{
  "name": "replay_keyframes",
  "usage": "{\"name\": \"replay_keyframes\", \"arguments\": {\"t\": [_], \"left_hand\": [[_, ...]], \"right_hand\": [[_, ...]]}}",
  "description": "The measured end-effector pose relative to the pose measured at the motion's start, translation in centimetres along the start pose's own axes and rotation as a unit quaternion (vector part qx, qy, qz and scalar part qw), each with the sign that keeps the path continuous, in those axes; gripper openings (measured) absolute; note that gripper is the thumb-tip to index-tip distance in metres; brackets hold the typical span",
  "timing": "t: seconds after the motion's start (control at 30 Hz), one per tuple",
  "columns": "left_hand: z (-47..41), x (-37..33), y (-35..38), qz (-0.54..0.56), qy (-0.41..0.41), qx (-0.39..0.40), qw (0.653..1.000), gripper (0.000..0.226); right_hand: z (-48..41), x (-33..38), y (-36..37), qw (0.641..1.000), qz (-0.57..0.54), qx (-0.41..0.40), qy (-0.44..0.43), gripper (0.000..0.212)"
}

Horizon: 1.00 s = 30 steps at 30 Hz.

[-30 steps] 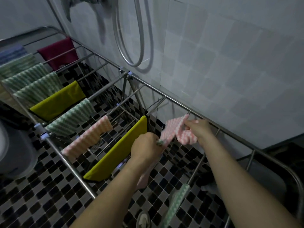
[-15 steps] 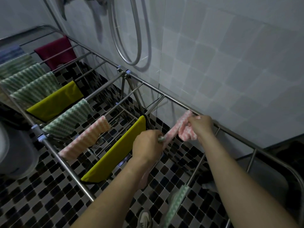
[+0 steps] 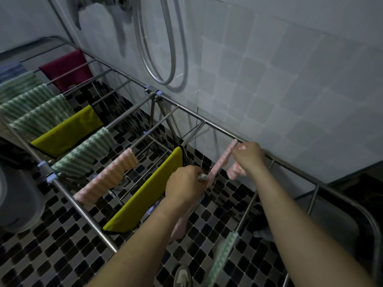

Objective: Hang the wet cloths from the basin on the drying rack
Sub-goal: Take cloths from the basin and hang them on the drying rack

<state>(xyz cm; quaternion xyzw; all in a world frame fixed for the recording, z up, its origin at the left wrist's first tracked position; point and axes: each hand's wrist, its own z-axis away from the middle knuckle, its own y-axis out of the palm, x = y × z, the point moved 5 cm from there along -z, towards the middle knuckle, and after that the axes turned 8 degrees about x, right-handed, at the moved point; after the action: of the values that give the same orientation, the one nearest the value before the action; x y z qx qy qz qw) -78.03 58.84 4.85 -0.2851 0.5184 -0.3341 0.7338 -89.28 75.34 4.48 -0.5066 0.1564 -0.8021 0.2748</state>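
The pink cloth (image 3: 218, 165) has pale wavy stripes and hangs limp, pulled into a narrow slanting band between the two hands above the drying rack (image 3: 207, 122), just right of the yellow cloth (image 3: 145, 195). Its top corner reaches the rack's far rail by the wall. A small flap dangles under the right hand (image 3: 249, 157), and a longer tail drops below the left hand (image 3: 183, 184). The left fingers are curled round the cloth's lower part, and the right fingers pinch its upper edge. A second ago the cloth was bunched in a wider clump in front of the right hand; now it is drawn out straighter and thinner, with both hands near the same places.
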Motion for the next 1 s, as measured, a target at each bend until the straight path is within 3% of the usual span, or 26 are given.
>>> {"name": "replay_keyframes", "arguments": {"t": [0.1, 0.2, 0.3, 0.4, 0.5, 0.57, 0.67, 0.8, 1.0], "left_hand": [[1.3, -0.1, -1.4, 0.090, -0.010, -0.012, 0.996, 0.028], [2.9, -0.7, -3.6, 0.259, -0.019, -0.035, 0.965, 0.042], [4.6, -2.1, -5.1, 0.383, -0.013, -0.014, 0.924, 0.037], [6.2, -3.8, -5.2, 0.420, -0.002, 0.057, 0.906, 0.024], [7.7, -4.7, -5.3, 0.452, 0.013, 0.068, 0.889, 0.017], [8.4, -4.7, -5.5, 0.472, 0.015, 0.043, 0.880, 0.015], [8.9, -4.3, -5.9, 0.504, 0.018, -0.007, 0.863, 0.017], [9.5, -4.5, -7.0, 0.505, 0.039, -0.066, 0.860, 0.012], [10.1, -5.2, -7.0, 0.495, 0.054, -0.041, 0.866, 0.012]], "right_hand": [[1.7, 0.5, -1.3, 0.984, -0.174, 0.031, -0.018, 0.015], [4.4, 0.6, -1.0, 0.911, -0.382, 0.155, -0.018, 0.016], [7.4, 0.3, 0.3, 0.849, -0.474, 0.234, -0.020, 0.033], [9.7, 0.6, 1.0, 0.801, -0.544, 0.248, -0.028, 0.048], [11.7, 1.0, 1.4, 0.769, -0.578, 0.270, -0.050, 0.061], [12.9, 1.3, 1.2, 0.769, -0.569, 0.284, -0.064, 0.055], [14.2, 1.2, 0.7, 0.799, -0.513, 0.307, -0.063, 0.037], [15.3, 0.5, -0.2, 0.819, -0.476, 0.313, -0.064, 0.036], [16.6, 0.6, -1.9, 0.840, -0.432, 0.305, -0.122, 0.028]]}}
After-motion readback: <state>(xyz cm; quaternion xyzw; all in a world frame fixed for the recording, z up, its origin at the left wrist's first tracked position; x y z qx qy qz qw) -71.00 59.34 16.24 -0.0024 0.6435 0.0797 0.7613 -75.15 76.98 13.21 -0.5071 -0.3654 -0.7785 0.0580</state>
